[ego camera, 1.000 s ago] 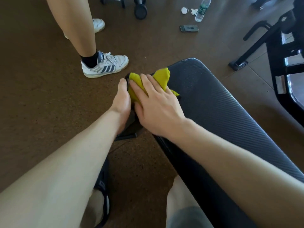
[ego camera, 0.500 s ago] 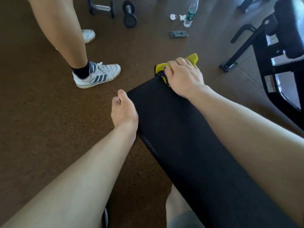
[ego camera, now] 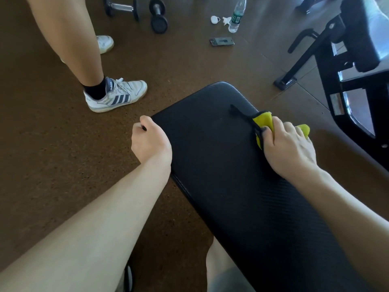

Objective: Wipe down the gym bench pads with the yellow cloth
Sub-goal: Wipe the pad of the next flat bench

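Right hand: the right hand [ego camera: 289, 147] presses down on a yellow cloth [ego camera: 264, 123] at the right edge of a black pad [ego camera: 210, 148], fingers curled over the bunched fabric and gripping it.
Cloth: crumpled under the palm, with yellow folds showing ahead of the knuckles and past the fingertips on the far side; a dark trim or strap [ego camera: 242, 113] trails from it across the pad toward the rounded far end.
Left hand: the left hand [ego camera: 150, 142] sits at the pad's left edge, fingers curled in a loose fist; whether it grips the edge or merely rests against it cannot be told.
Pad: long, black and finely textured, it runs from the lower right of the view to a rounded end near the centre, between both forearms.
Wearer: a bare knee [ego camera: 221, 268] shows below the pad at the bottom of the view.
Floor: brown speckled floor [ego camera: 52, 154] surrounds the bench.
Bystander: a second person's bare leg [ego camera: 69, 39] stands to the left, in a black sock and a white striped sneaker [ego camera: 116, 94]; the other shoe [ego camera: 104, 43] is behind.
Far floor: two dumbbells [ego camera: 157, 16], a water bottle [ego camera: 236, 16], a phone [ego camera: 222, 41] and small white bits [ego camera: 219, 19] lie well apart from the bench.
Right side: a black machine frame [ego camera: 328, 66] stands near the pad.
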A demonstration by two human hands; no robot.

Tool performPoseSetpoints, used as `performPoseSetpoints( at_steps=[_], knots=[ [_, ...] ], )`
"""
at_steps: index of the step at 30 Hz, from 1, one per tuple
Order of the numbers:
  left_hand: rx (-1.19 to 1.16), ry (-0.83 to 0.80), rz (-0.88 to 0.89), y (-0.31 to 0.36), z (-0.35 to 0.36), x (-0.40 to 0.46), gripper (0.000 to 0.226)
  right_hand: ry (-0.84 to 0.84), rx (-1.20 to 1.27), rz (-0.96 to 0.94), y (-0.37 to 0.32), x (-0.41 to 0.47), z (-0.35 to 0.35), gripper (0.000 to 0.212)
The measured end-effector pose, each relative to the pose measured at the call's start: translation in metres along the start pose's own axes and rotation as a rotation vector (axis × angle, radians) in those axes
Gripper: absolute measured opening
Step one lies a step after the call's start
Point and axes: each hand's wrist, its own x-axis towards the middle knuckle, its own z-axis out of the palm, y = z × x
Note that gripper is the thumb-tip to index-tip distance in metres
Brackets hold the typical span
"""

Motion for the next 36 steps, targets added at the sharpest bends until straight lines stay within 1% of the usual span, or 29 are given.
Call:
performPoseSetpoints(
  at_steps=[4,7,9,11,13,16,19,21,23,25,27,29,31,34,36],
  knots=[
    [0.018,0.039,0.008,0.003,0.002,-0.002,0.033,0.053,0.016,-0.047,-0.025,0.02,0.009,0.052],
    [0.027,0.057,0.007,0.003,0.003,-0.002,0.033,0.1,0.013,-0.041,-0.057,0.04,0.02,0.057],
    [0.034,0.063,0.011,0.003,0.003,-0.003,0.033,0.102,-0.013,-0.059,-0.075,0.044,0.023,0.06],
    [0.033,0.056,0.017,0.004,0.003,-0.004,0.032,0.069,-0.038,-0.099,-0.083,0.035,0.024,0.063],
    [0.041,0.048,0.016,0.005,0.004,-0.004,0.033,0.055,-0.017,-0.177,-0.082,0.009,0.024,0.062],
    [0.05,0.054,0.018,0.005,0.003,-0.003,0.033,0.061,0.04,-0.36,-0.08,-0.06,0.025,0.06],
    [0.041,0.038,0.022,0.005,0.004,-0.003,0.03,-0.003,0.061,-0.525,-0.079,-0.117,0.029,0.06],
    [0.033,0.035,0.029,0.004,0.004,-0.003,0.029,-0.031,0.055,-0.617,-0.073,-0.108,0.026,0.059],
    [0.035,0.042,0.035,0.003,0.004,-0.003,0.032,-0.014,0.036,-0.675,-0.073,-0.07,0.024,0.058],
    [0.027,0.042,0.035,0.003,0.003,-0.003,0.033,0.024,0.055,-0.614,-0.09,-0.02,0.024,0.055],
    [0.036,0.04,0.04,0.004,0.002,-0.003,0.034,0.026,0.078,-0.467,-0.116,0.02,0.023,0.054],
    [0.045,0.044,0.054,0.005,0.002,-0.004,0.035,0.019,0.079,-0.385,-0.135,0.03,0.025,0.055],
    [0.069,0.054,0.059,0.005,0.003,-0.004,0.035,0.043,0.099,-0.437,-0.138,0.007,0.027,0.055],
    [0.076,0.067,0.056,0.004,0.002,-0.003,0.035,0.073,0.107,-0.611,-0.128,-0.042,0.032,0.054],
    [0.072,0.08,0.051,0.004,0.002,-0.002,0.036,0.078,0.105,-0.655,-0.125,-0.04,0.034,0.053]
  ],
)
